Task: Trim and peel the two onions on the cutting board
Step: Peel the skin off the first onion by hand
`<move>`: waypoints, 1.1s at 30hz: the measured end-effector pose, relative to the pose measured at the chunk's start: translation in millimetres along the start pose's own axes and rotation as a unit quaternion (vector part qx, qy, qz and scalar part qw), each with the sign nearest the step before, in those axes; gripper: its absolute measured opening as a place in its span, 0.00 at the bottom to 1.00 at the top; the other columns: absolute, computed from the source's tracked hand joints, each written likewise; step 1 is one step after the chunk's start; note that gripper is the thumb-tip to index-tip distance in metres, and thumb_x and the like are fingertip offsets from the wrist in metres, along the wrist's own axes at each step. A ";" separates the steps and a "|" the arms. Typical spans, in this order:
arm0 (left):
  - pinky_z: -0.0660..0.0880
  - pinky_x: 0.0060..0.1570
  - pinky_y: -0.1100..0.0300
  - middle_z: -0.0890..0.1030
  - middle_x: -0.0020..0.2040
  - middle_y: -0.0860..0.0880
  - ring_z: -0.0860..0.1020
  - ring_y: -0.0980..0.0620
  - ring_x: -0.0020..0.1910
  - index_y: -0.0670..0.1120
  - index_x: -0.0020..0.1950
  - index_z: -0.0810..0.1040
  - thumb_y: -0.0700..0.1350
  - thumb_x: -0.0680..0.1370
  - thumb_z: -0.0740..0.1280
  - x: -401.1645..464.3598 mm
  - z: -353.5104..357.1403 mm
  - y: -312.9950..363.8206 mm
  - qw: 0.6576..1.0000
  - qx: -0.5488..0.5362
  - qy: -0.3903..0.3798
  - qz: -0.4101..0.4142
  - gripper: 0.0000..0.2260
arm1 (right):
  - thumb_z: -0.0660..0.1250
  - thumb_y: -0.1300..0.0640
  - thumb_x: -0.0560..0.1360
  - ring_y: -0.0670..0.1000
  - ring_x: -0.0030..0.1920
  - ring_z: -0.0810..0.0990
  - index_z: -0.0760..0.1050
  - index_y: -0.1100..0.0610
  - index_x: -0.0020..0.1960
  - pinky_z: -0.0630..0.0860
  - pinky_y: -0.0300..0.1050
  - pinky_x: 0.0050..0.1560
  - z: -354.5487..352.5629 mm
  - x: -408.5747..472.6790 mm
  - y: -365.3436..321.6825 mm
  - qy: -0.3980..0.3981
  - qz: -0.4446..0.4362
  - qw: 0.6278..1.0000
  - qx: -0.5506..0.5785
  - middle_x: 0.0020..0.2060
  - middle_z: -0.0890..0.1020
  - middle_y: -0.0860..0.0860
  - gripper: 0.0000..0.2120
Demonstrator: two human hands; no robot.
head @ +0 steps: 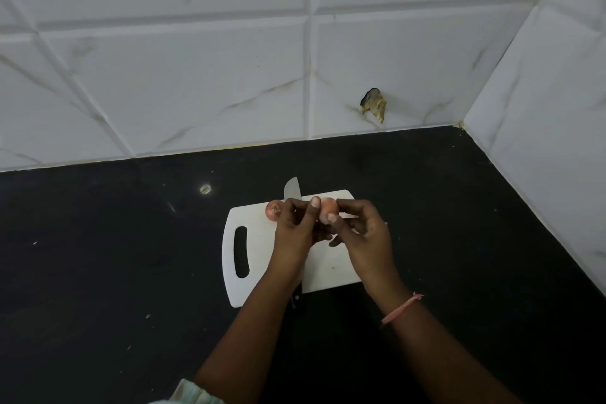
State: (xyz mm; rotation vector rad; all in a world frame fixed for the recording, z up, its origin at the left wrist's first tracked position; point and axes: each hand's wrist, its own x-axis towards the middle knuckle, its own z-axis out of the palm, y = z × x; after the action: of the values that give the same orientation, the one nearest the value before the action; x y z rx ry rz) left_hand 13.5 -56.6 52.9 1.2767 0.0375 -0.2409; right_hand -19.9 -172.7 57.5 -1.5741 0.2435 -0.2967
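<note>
A white cutting board (259, 275) with a handle slot lies on the black counter. Above it, both hands hold one small pale pink onion (328, 207). My left hand (295, 226) grips it from the left with the thumb up along its side. My right hand (364, 233) pinches it from the right with its fingertips. The second onion (273, 209), still in reddish skin, sits at the board's far left edge, partly hidden by my left hand. A knife lies across the board under my hands, its blade tip (292, 188) past the far edge and its dark handle (296, 298) at the near edge.
The black counter (114, 256) runs to a white tiled wall (196, 75) at the back and on the right. A broken hole (373, 105) shows in the back wall tile. Small specks lie on the counter. A pink band circles my right wrist (401, 308).
</note>
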 end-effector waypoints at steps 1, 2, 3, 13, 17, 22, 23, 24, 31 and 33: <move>0.81 0.42 0.55 0.84 0.48 0.42 0.84 0.45 0.44 0.37 0.57 0.72 0.47 0.80 0.65 -1.2 0.9 2.0 1.000 -0.015 -0.019 -0.005 0.14 | 0.73 0.55 0.73 0.52 0.47 0.84 0.77 0.53 0.53 0.81 0.47 0.37 -2.3 2.8 -1.4 0.014 0.009 1.000 0.014 0.49 0.83 0.48 0.11; 0.81 0.44 0.54 0.84 0.49 0.41 0.84 0.44 0.45 0.37 0.58 0.72 0.47 0.80 0.66 -2.4 1.8 3.5 0.999 -0.025 -0.032 -0.007 0.14 | 0.73 0.55 0.73 0.53 0.46 0.84 0.77 0.53 0.53 0.82 0.48 0.37 -3.9 5.7 -2.8 0.015 0.013 1.000 0.017 0.49 0.83 0.49 0.10; 0.81 0.46 0.54 0.84 0.52 0.41 0.84 0.43 0.46 0.37 0.59 0.72 0.47 0.79 0.67 -3.0 2.9 5.0 0.999 -0.029 -0.039 -0.008 0.16 | 0.73 0.55 0.73 0.52 0.47 0.84 0.78 0.52 0.54 0.82 0.47 0.38 -5.4 8.3 -4.8 0.008 0.017 1.000 0.015 0.49 0.83 0.49 0.10; 0.80 0.48 0.60 0.82 0.59 0.49 0.83 0.49 0.52 0.46 0.66 0.77 0.42 0.80 0.66 -8.9 20.8 6.5 0.997 0.038 -0.040 0.058 0.14 | 0.67 0.58 0.78 0.49 0.50 0.83 0.81 0.55 0.51 0.81 0.41 0.46 2.3 16.5 -8.8 0.097 0.027 0.994 0.038 0.47 0.84 0.48 0.06; 0.80 0.46 0.61 0.82 0.57 0.49 0.84 0.49 0.46 0.47 0.65 0.77 0.43 0.80 0.66 -11.1 24.0 4.8 0.996 0.047 -0.024 0.067 0.14 | 0.65 0.56 0.79 0.48 0.47 0.83 0.81 0.57 0.49 0.80 0.40 0.44 -2.0 21.6 -11.6 0.090 0.034 0.995 0.016 0.44 0.83 0.49 0.07; 0.78 0.51 0.61 0.82 0.59 0.47 0.81 0.52 0.46 0.47 0.68 0.76 0.47 0.82 0.61 -7.6 14.8 4.4 0.997 -0.043 -0.061 -0.023 0.15 | 0.67 0.58 0.77 0.52 0.45 0.84 0.83 0.56 0.47 0.80 0.40 0.41 -5.8 21.6 -10.9 0.093 0.066 0.993 0.043 0.42 0.85 0.52 0.05; 0.78 0.51 0.61 0.83 0.58 0.46 0.81 0.52 0.46 0.47 0.68 0.76 0.47 0.83 0.60 -7.0 14.2 5.0 0.995 -0.072 -0.059 -0.044 0.15 | 0.68 0.59 0.77 0.53 0.43 0.84 0.83 0.56 0.46 0.81 0.42 0.40 -5.2 20.4 -12.6 0.100 0.078 0.990 0.062 0.42 0.85 0.54 0.05; 0.78 0.51 0.62 0.83 0.57 0.46 0.81 0.52 0.47 0.46 0.67 0.76 0.46 0.83 0.59 -6.2 13.4 5.4 0.992 -0.092 -0.054 -0.060 0.15 | 0.69 0.60 0.76 0.55 0.42 0.84 0.83 0.56 0.45 0.81 0.43 0.39 -5.0 19.2 -14.5 0.106 0.089 0.987 0.078 0.41 0.85 0.55 0.04; 0.80 0.54 0.57 0.83 0.60 0.45 0.82 0.46 0.59 0.46 0.64 0.77 0.44 0.80 0.62 -5.4 11.0 10.6 0.986 -0.148 -0.030 -0.070 0.13 | 0.76 0.51 0.69 0.42 0.45 0.83 0.81 0.52 0.48 0.79 0.33 0.40 -3.9 13.1 -24.0 0.034 0.031 0.998 -0.037 0.42 0.84 0.44 0.10; 0.80 0.56 0.55 0.83 0.59 0.45 0.82 0.45 0.60 0.46 0.64 0.77 0.43 0.81 0.62 -5.1 10.9 12.2 0.984 -0.152 -0.037 -0.080 0.12 | 0.76 0.52 0.69 0.39 0.46 0.81 0.80 0.50 0.48 0.78 0.31 0.43 -3.4 12.5 -21.5 0.030 -0.002 0.995 -0.094 0.43 0.83 0.42 0.09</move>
State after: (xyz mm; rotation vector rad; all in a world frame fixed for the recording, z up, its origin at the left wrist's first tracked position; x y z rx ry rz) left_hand 9.8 -62.9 68.4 0.9597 0.1103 -0.4053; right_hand -9.9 -179.6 79.5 -1.7537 0.3214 -0.3323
